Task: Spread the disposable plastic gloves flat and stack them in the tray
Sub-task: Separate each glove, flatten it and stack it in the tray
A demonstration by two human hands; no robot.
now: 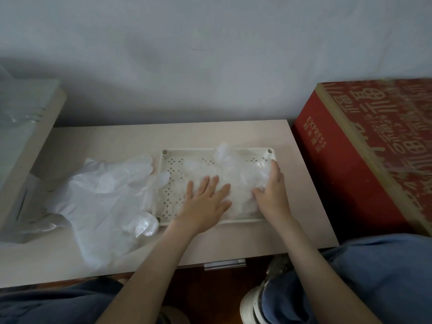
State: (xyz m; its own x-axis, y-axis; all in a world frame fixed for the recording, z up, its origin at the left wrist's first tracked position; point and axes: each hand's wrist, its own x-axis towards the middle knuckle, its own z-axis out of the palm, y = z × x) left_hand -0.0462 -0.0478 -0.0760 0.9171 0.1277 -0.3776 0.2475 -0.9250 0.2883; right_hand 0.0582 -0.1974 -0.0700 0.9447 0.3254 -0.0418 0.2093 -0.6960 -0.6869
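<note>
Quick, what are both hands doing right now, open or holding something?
Left hand: open, flat, pressing the glove in the tray.
Right hand: open, fingers about straight, resting on the same glove.

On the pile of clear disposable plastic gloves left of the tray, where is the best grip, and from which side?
Pinch the fanned glove fingers at the right edge of the pile of clear disposable plastic gloves, coming from the right, probably with the left hand lying flat in the cream perforated plastic tray beside them. They lie loose on top; the left side looks bunched.
</note>
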